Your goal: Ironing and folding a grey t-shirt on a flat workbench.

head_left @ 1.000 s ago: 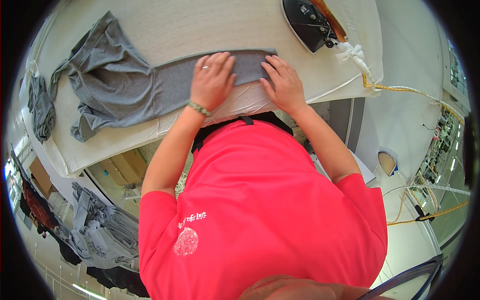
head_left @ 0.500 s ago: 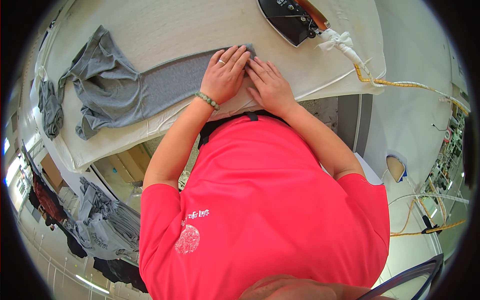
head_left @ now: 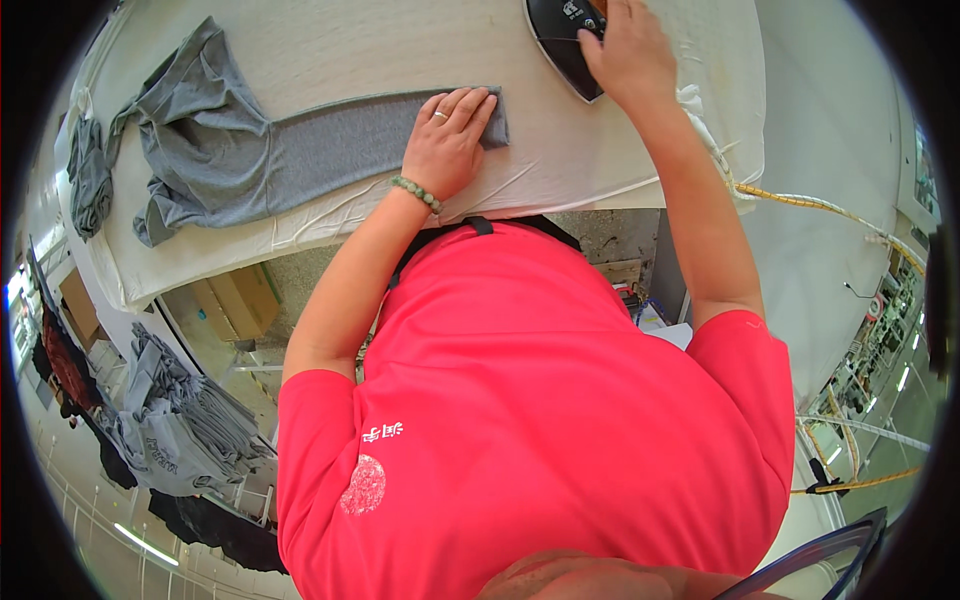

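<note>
A grey garment (head_left: 250, 155) lies on the white ironing board (head_left: 560, 160), its long flat part stretched toward me and the rest bunched at the left. My left hand (head_left: 447, 143), with a ring and a bead bracelet, presses flat on the end of that flat part, fingers apart. My right hand (head_left: 628, 48) reaches to the top of the picture and grips the handle of a black iron (head_left: 563, 42) that stands on the board, to the right of the garment.
A yellow braided cord (head_left: 800, 203) runs off the board's right end. Cardboard boxes (head_left: 235, 300) sit under the board. A heap of grey garments (head_left: 175, 425) lies at the lower left, and another grey piece (head_left: 88, 175) hangs over the board's left edge.
My right hand left the garment and moved up and right onto the iron. My left hand stayed flat on the garment's end.
</note>
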The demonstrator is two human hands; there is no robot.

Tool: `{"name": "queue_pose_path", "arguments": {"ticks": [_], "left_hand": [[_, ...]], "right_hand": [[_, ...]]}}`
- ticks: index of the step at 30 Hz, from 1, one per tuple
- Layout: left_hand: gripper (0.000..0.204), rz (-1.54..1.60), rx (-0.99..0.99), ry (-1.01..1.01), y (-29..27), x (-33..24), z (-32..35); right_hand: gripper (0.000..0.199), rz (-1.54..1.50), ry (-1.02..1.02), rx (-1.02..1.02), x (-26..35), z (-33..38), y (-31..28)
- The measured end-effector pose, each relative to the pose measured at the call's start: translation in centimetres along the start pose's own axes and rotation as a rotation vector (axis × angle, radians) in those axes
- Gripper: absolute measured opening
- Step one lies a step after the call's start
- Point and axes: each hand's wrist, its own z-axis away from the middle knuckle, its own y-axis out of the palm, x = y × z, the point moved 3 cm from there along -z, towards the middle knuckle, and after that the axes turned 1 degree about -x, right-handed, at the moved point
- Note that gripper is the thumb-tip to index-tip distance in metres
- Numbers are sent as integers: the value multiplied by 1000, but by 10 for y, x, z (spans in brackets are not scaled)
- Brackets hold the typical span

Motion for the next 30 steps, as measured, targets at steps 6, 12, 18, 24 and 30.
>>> {"name": "queue_pose_path", "arguments": {"ticks": [6,12,18,24,30], "left_hand": [[56,43,-30,-98,1,-10,0],[59,110,-29,-158,-7,-10,-5],[54,204,32,-134,-10,8,-8],[41,662,215,-411,-25,32,-32],[39,838,284,-570,-33,39,-30]], "right_hand": [[34,-129,325,318,-17,-18,15],[42,-465,504,1043,-18,-39,-2],[42,-325,182,993,-9,26,-31],[48,-155,-189,983,41,36,-57],[42,-139,-391,1071,93,46,-44]]}}
